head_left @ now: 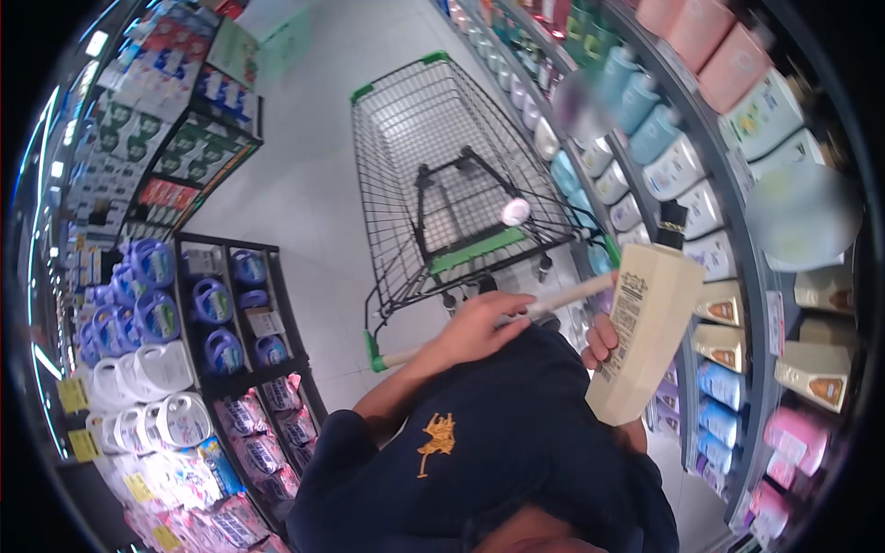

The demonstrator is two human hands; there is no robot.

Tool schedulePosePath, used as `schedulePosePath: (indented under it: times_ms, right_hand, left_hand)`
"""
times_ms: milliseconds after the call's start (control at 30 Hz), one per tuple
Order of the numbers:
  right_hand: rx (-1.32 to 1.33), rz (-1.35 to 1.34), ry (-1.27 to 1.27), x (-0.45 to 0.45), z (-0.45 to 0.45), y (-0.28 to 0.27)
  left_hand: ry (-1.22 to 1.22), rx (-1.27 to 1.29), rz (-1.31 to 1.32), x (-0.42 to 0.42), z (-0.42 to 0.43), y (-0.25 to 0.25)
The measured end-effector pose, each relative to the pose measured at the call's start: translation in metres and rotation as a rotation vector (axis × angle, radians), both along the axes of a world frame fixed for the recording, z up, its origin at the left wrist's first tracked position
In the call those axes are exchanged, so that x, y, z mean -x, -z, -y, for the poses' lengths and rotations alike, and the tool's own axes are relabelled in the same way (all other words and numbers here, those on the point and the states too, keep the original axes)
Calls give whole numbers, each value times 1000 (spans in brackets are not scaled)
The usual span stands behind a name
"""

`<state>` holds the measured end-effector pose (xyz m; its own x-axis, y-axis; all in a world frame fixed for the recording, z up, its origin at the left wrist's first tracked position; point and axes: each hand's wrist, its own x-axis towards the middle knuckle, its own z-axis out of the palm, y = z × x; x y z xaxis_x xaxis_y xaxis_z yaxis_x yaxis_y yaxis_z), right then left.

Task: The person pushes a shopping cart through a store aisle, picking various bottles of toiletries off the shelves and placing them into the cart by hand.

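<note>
Right hand (601, 341) holds a beige bottle (641, 323), cap (673, 221) up and body slightly tilted. Visible fingers curl round the bottle's left edge, pressed close together; thumb hidden, position cannot be told. Bottle sits over the right end of the cart handle (401, 358), between the shirt (525, 415) and the right shelf (772, 318). In this view its right edge overlaps the shelf stock; the true gap cannot be told.

Left hand (479, 327) lies at the middle of the handle, palm down, fingers reaching right with a slight spread between them; grip pressure cannot be told.

Cart (376, 198) stands ahead of the shirt. Its right side runs near the right shelf, leaving a narrow margin. Wider open floor (304, 184) lies between its left side and the left rack (297, 355). A round pale disc (516, 212) is at the cart's seat panel.
</note>
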<state>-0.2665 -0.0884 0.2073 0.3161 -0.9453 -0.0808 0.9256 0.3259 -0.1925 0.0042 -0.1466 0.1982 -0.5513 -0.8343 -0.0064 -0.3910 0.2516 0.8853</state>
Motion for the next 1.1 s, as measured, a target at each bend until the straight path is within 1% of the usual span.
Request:
schedulePosePath:
  times_ms: [33, 67, 133, 167, 233, 267, 333, 367, 400, 467, 500, 533, 567, 600, 633, 667, 733, 833, 900, 933, 1000, 1033, 1067, 1100]
  right_hand:
    - [47, -55, 60, -3, 4, 2]
    - [68, -35, 31, -5, 8, -1]
    - [69, -283, 149, -5, 12, -13]
    - [78, -280, 140, -7, 15, -14]
    - [54, -939, 250, -12, 14, -16]
    - [55, -941, 249, -17, 17, -12]
    - [267, -1279, 422, -41, 34, -9]
    - [258, -1168, 478, -56, 41, -23]
    - [266, -1164, 476, -57, 43, -22]
    - [334, -1393, 388, -60, 46, -19]
    - [337, -1408, 451, -67, 47, -20]
    - [341, -1402, 451, -66, 50, -17]
    - [423, -1512, 469, -62, 53, -11]
    - [505, -1621, 489, -62, 56, -9]
    - [550, -1702, 476, -64, 58, -16]
    - [548, -1701, 480, -64, 60, -14]
    - [821, -1853, 570, -66, 66, -4]
    - [796, -1834, 567, -80, 69, 1]
    - [783, -1834, 597, -91, 72, 4]
    - [781, -1833, 600, -96, 75, 5]
    - [839, -1908, 665, -102, 81, 5]
    - [834, -1908, 665, -105, 83, 5]
    - [836, -1970, 679, -108, 85, 5]
    - [839, -2031, 692, -111, 88, 5]
  left_hand:
    - [8, -6, -16, 1, 2, -4]
    - [-11, -18, -42, 3, 2, -4]
    - [18, -78, -144, 7, 10, -7]
    - [7, -69, -143, 9, 14, -10]
    - [22, -141, -366, 18, 23, -32]
    - [22, -140, -368, 23, 27, -41]
    - [-4, -118, -474, 30, 36, -56]
    - [-24, -80, -427, 29, 41, -57]
    - [-94, 3, -407, 30, 43, -60]
    - [-133, -172, -412, 24, 46, -75]
    - [-139, -167, -407, 20, 46, -74]
    - [-149, -188, -394, 17, 45, -72]
    - [-157, -210, -380, 14, 44, -68]
    - [-132, -175, -343, 9, 46, -68]
    - [-141, -206, -350, 5, 45, -71]
    - [-148, -238, -358, 1, 44, -76]
    - [-178, -149, -223, -9, 44, -75]
    - [-219, -153, -228, -15, 41, -77]
    - [-324, -271, -155, -16, 40, -85]
    - [-322, -270, -153, -16, 39, -80]
    - [-485, -282, -371, -11, 37, -64]
    - [-531, -320, -433, -5, 36, -65]
    - [-529, -323, -430, -3, 38, -59]
    - [-580, -264, -353, -2, 41, -53]
